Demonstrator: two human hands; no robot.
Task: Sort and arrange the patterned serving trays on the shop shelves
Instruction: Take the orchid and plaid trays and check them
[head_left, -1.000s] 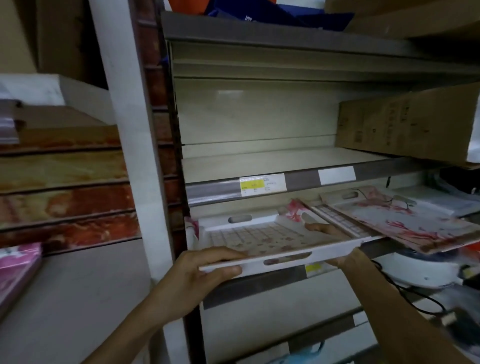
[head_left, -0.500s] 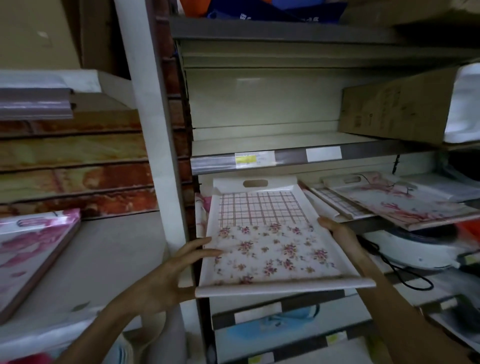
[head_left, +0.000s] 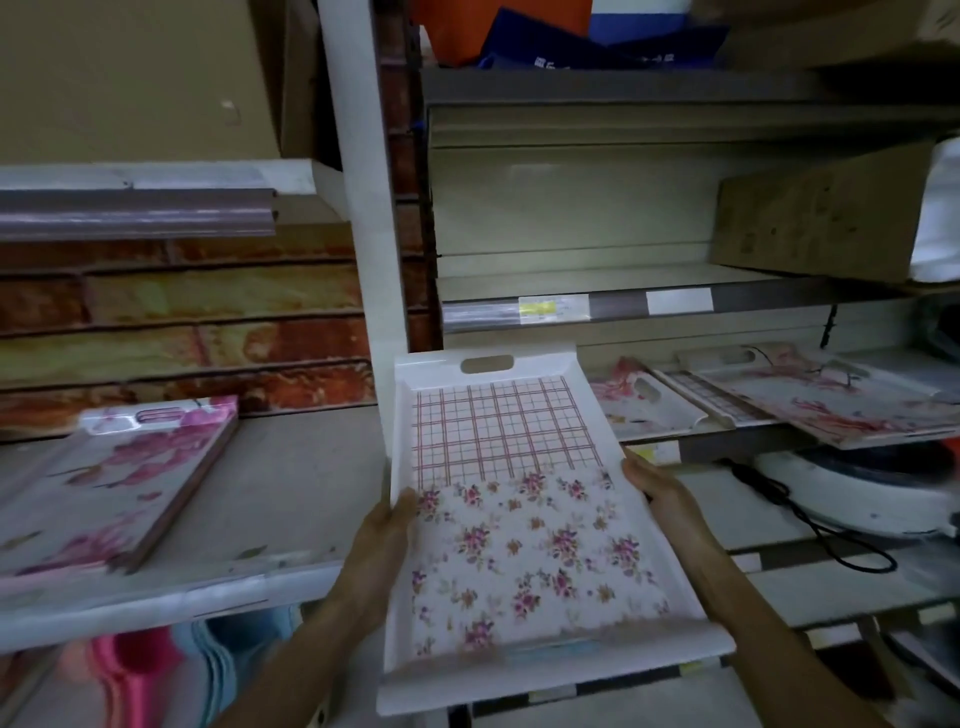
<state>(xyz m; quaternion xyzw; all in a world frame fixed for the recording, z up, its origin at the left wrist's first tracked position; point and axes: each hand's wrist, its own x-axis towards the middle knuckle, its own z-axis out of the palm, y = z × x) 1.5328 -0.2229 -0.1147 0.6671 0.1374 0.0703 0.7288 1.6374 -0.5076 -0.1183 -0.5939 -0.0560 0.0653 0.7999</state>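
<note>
My left hand (head_left: 382, 540) and right hand (head_left: 667, 501) pinch the floral tray (head_left: 519, 525) by its side rims, fingers curled under; tilted, it could slip.

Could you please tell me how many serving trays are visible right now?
5 at least: one held, one pink on the left shelf, three overlapping on the right shelf; more may be hidden.

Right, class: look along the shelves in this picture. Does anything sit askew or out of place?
Yes. On the right shelf, the pink trays lie in an untidy overlapping pile, angled and jutting past the front edge. The checked flower tray is off the shelves, held in both hands.
</note>
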